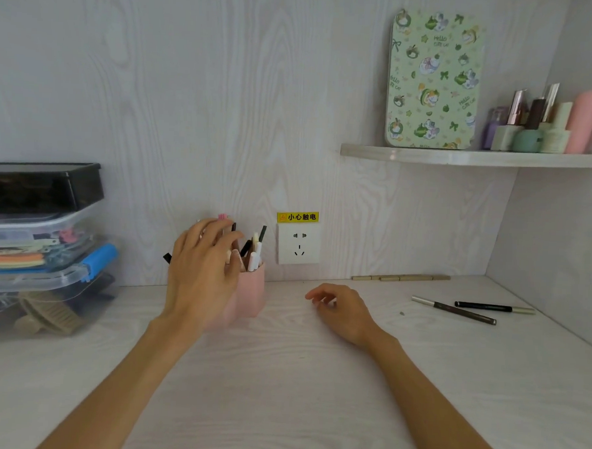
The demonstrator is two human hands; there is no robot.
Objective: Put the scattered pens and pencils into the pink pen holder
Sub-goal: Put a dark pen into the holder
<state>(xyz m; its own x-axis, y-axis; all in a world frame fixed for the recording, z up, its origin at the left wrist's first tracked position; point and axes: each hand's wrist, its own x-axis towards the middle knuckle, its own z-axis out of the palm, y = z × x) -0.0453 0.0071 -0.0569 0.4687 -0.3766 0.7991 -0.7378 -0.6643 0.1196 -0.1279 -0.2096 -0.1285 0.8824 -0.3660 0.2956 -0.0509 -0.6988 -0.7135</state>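
The pink pen holder stands on the white desk near the back wall, with several pens and pencils sticking up out of it. My left hand hovers in front of the holder with fingers spread and relaxed, covering its left side and touching the pen tops. My right hand rests on the desk to the right of the holder, fingers loosely curled, holding nothing. Two pens lie on the desk at the right: a brown one and a black one. A beige pencil lies along the back wall.
Stacked clear storage boxes with a black lid fill the left side. A wall socket with a yellow warning label sits behind the holder. A corner shelf above right carries a green patterned tin and small bottles.
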